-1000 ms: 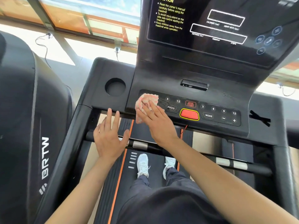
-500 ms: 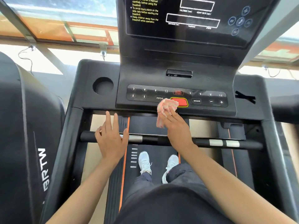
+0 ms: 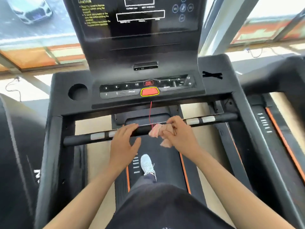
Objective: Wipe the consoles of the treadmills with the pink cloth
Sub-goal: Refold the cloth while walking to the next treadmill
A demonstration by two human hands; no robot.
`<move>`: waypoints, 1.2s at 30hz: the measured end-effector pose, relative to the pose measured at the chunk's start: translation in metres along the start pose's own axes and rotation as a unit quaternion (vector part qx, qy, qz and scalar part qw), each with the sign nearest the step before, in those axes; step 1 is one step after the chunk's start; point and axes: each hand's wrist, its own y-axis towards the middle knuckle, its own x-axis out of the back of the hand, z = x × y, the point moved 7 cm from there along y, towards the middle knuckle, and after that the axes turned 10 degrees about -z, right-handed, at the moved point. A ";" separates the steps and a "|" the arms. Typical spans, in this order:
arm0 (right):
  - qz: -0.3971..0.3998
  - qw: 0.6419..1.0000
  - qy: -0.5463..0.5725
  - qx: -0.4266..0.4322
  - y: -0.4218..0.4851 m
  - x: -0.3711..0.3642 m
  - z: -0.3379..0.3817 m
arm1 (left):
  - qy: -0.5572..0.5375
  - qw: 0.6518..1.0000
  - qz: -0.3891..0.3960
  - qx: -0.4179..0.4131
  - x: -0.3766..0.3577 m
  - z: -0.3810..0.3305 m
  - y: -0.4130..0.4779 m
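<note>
The black treadmill console [image 3: 118,66] fills the upper middle, with a button strip [image 3: 125,90], a red stop button [image 3: 149,91] and a dark display [image 3: 140,17] above. My right hand [image 3: 179,136] is below the console, at the horizontal handlebar [image 3: 79,139], closed around the crumpled pink cloth [image 3: 156,132]. Part of the cloth hangs below my fingers. My left hand [image 3: 123,142] hovers flat with fingers apart beside the cloth, over the same bar, holding nothing.
A red safety cord [image 3: 150,113] hangs from the console down to the bar. A round cup holder [image 3: 77,92] sits left of the buttons. Neighbouring treadmills stand at the left [image 3: 18,154] and right [image 3: 280,113]. My shoe [image 3: 147,164] is on the belt.
My right hand has come down off the button strip with the cloth to the handlebar. My left hand has shifted right toward it. The view has swung left and blurred.
</note>
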 end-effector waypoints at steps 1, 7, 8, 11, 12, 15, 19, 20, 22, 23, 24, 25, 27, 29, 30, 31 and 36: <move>-0.007 1.000 0.020 -0.010 -0.013 0.010 -0.010 | -0.021 0.999 0.026 -0.009 -0.009 -0.018 -0.008; -0.073 0.989 0.130 -0.018 -0.107 0.069 -0.070 | -0.211 0.955 0.207 0.020 -0.058 -0.113 -0.080; -0.087 0.986 0.140 -0.024 -0.124 0.078 -0.082 | -0.233 0.946 0.222 0.026 -0.064 -0.128 -0.094; -0.128 0.974 0.175 -0.059 -0.181 0.103 -0.120 | -0.256 0.936 0.242 0.014 -0.084 -0.167 -0.136; -0.142 0.969 0.187 -0.076 -0.201 0.110 -0.133 | -0.256 0.934 0.249 0.002 -0.091 -0.178 -0.149; -0.177 0.953 0.220 -0.109 -0.260 0.127 -0.162 | -0.242 0.927 0.286 -0.022 -0.114 -0.209 -0.188; -0.217 0.927 0.275 -0.136 -0.334 0.147 -0.189 | -0.250 0.896 0.366 -0.037 -0.143 -0.252 -0.241; -0.241 0.920 0.277 -0.137 -0.349 0.154 -0.195 | -0.259 0.886 0.383 -0.039 -0.148 -0.263 -0.253; -0.312 0.902 0.258 -0.147 -0.377 0.169 -0.213 | -0.259 0.868 0.420 -0.048 -0.162 -0.283 -0.276; -0.338 0.893 0.255 -0.155 -0.390 0.173 -0.224 | -0.255 0.860 0.438 -0.056 -0.169 -0.292 -0.287; -0.359 0.885 0.251 -0.159 -0.401 0.176 -0.233 | -0.253 0.849 0.461 -0.064 -0.175 -0.304 -0.298; -0.377 0.879 0.241 -0.164 -0.412 0.180 -0.242 | -0.251 0.835 0.484 -0.075 -0.182 -0.315 -0.309; -0.413 0.864 0.231 -0.173 -0.430 0.190 -0.254 | -0.241 0.808 0.528 -0.106 -0.193 -0.338 -0.327; -0.449 0.839 0.245 -0.183 -0.447 0.203 -0.265 | -0.239 0.774 0.568 -0.143 -0.204 -0.359 -0.344; -0.456 0.833 0.250 -0.190 -0.454 0.209 -0.271 | -0.242 0.759 0.585 -0.152 -0.211 -0.369 -0.351; -0.451 0.835 0.245 -0.196 -0.458 0.215 -0.277 | -0.242 0.746 0.601 -0.155 -0.219 -0.377 -0.357; -0.448 0.832 0.183 -0.273 -0.481 0.245 -0.320 | -0.236 0.697 0.658 -0.160 -0.267 -0.417 -0.378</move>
